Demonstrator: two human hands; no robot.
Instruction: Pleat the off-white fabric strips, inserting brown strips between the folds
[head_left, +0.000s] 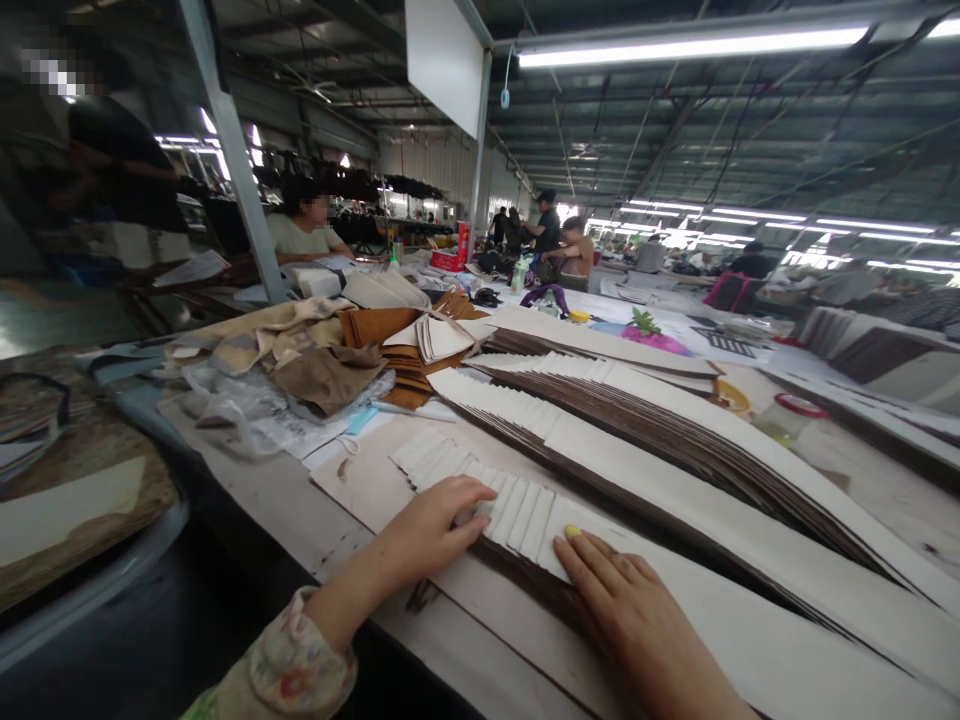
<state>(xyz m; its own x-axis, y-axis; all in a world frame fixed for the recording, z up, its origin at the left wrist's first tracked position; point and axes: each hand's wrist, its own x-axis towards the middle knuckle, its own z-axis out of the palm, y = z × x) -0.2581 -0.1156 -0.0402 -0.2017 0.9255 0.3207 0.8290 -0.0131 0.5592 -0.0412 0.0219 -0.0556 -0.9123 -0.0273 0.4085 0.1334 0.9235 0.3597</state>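
A stack of long cream strips with dark brown undersides lies nearest me, its left end fanned into overlapping stepped edges. My left hand rests on the fanned part, thumb and fingers closed around something small and pale that I cannot identify. Flat on the strips, just right of the steps, lies my right hand, fingers stretched out. One of its fingertips has a yellow cover. Just beyond are a second stack of strips and a third stack, also fanned at their left ends.
Brown material pieces and clear plastic lie at the left of the table. A red-lidded jar and a yellow tape roll stand right. A metal post rises at the left. Several people work farther back.
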